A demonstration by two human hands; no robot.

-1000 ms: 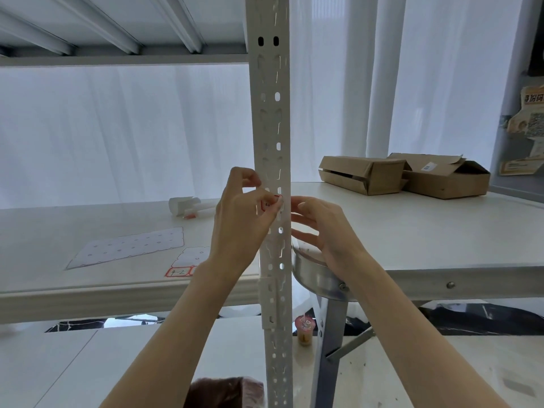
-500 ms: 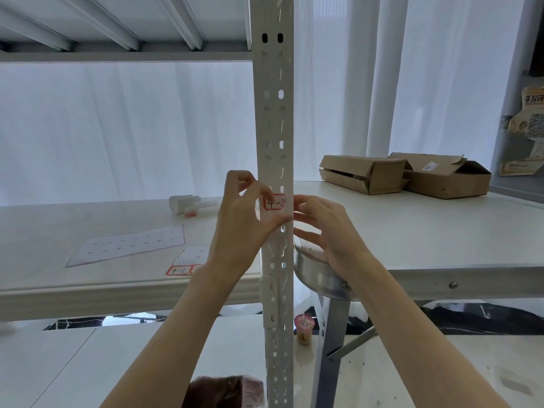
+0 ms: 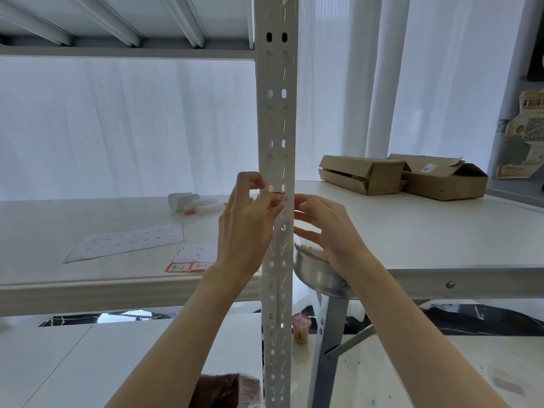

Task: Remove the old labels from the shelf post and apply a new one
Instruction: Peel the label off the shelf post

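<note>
**2 hands crowd the shelf post [image 3: 275, 113]**

Big picture first: the white slotted post runs straight up the middle, and the pale shelf board [image 3: 88, 278] spreads out behind it. Far right on that board, 2 cardboard boxes [image 3: 441, 184] lie side by side, touching. Just right of the post, a metal bowl [image 3: 318, 273] pokes over the board's front edge, under the right wrist. Over on the left, 2 backing sheets [image 3: 126, 241] lie flat, the smaller one carrying red-edged stickers [image 3: 179, 267] marked 4-2 and 4-1 at its near edge.

Now the hands. The left hand [image 3: 244, 228] comes in from the post's left side, thumb across the front and fingers curled, pinching the label [image 3: 279, 198] against the metal. The right hand [image 3: 326, 228] sits at the post's right edge, fingers curled, tips right beside the label. Whether it actually grips that edge, I cannot tell.

And the label itself is small, white and red-bordered. It sits on the post's front face between the 2 hands, partly hidden under the left thumb.
</note>
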